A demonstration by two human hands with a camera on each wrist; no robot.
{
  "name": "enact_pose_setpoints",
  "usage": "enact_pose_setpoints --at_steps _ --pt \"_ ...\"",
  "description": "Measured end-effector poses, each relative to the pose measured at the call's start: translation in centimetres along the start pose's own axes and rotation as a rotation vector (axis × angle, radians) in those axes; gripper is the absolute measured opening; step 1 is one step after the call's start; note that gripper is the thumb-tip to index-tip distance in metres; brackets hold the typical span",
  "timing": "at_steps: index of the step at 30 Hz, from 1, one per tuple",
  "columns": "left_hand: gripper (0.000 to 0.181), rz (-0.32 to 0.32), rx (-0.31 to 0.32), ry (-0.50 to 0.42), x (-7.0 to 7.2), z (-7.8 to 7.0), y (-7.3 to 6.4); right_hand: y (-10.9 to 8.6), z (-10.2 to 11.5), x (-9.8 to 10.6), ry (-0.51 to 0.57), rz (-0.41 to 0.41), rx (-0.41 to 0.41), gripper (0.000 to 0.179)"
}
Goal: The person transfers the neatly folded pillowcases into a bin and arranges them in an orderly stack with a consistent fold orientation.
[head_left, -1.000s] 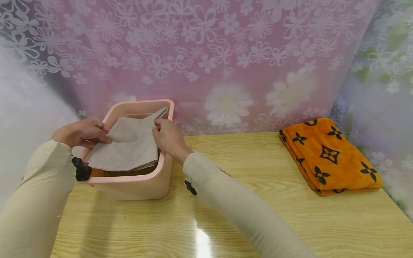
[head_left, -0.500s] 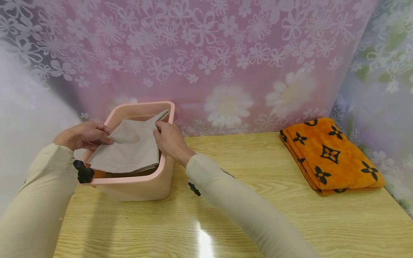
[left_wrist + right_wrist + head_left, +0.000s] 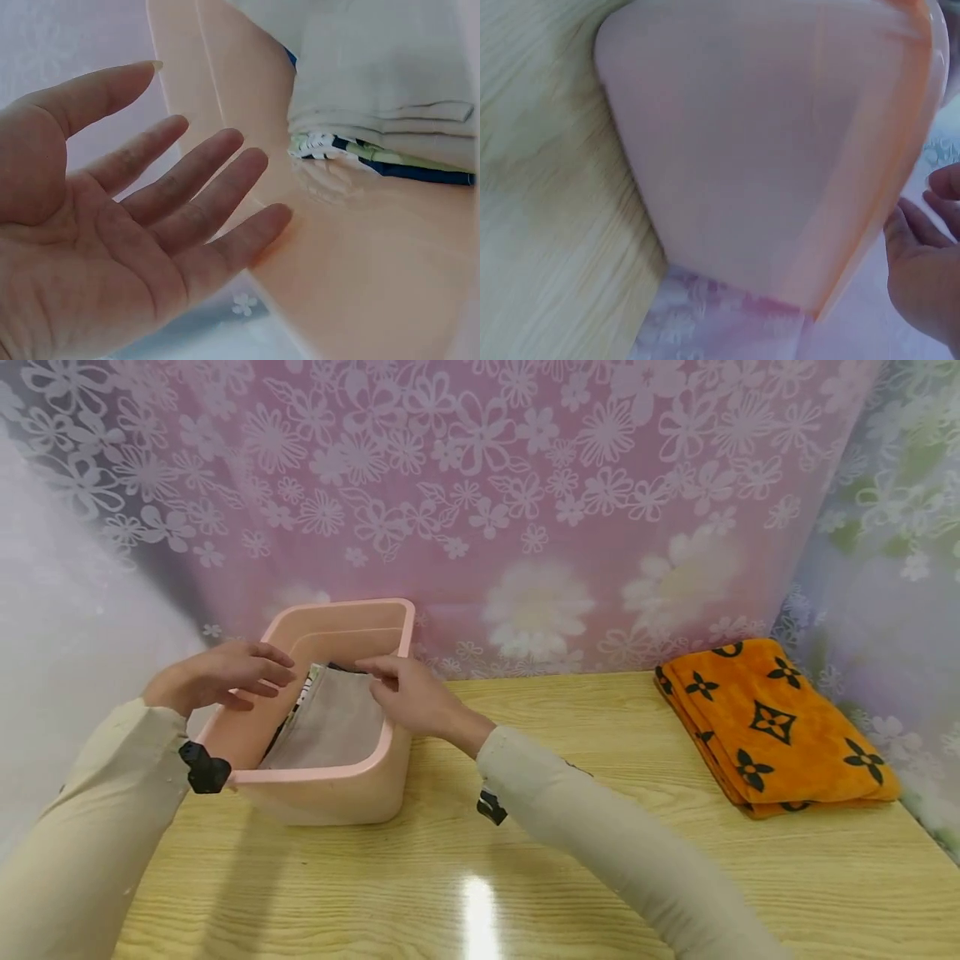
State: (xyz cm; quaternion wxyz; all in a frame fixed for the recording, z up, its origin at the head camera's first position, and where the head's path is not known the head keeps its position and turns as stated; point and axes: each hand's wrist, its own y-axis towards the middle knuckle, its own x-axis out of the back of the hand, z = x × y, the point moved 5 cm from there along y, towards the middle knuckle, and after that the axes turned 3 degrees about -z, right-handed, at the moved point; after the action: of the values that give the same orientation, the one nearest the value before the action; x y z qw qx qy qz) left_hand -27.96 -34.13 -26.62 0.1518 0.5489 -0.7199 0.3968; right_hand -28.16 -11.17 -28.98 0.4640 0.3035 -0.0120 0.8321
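A folded grey cloth (image 3: pixel 333 718) lies low inside the pink plastic bin (image 3: pixel 322 797). Beneath it, edges of other folded cloth (image 3: pixel 322 145) in white, green and dark blue show in the left wrist view. My left hand (image 3: pixel 221 678) hovers above the bin's left rim, fingers spread and relaxed, palm bare in the left wrist view. Over the right rim is my right hand (image 3: pixel 420 697), its fingers loosely bent and holding nothing. In the right wrist view, that hand (image 3: pixel 926 274) is partly cut off beside the bin's outer wall (image 3: pixel 742 150).
A folded orange blanket (image 3: pixel 772 727) with black flower motifs lies at the right end of the wood-grain table (image 3: pixel 570 860). Flowered curtains (image 3: pixel 480 510) stand behind the table and along its sides.
Both hands have let go of the grey cloth, which now sits lower in the bin. The fingers have loosened, and the right hand has shifted slightly right.
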Motion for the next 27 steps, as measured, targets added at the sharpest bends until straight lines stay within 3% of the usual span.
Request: enact_pose_setpoints --at_steps 7,11,15,23,27 --pt "0.053 -0.080 -0.143 -0.001 -1.3 -2.3 -0.4 -1.3 -1.4 3.0 -0.022 0.044 0.002 0.038" --pt "0.046 -0.238 -0.269 0.071 -2.6 -4.3 -1.0 -2.2 -2.5 5.1 -0.096 0.063 -0.016 0.042" --pt "0.039 -0.419 -0.418 0.144 -4.3 -6.8 -2.2 -3.4 -3.3 7.3 -0.238 0.071 -0.018 0.044" --pt "0.036 -0.599 -0.634 0.346 -8.2 -10.3 -4.6 -6.5 -4.3 10.7 -0.404 0.096 0.019 0.052" --pt "0.036 -0.664 -0.712 0.384 -10.0 -11.4 -5.4 -8.2 -4.4 11.9 -0.508 0.112 0.020 0.055"
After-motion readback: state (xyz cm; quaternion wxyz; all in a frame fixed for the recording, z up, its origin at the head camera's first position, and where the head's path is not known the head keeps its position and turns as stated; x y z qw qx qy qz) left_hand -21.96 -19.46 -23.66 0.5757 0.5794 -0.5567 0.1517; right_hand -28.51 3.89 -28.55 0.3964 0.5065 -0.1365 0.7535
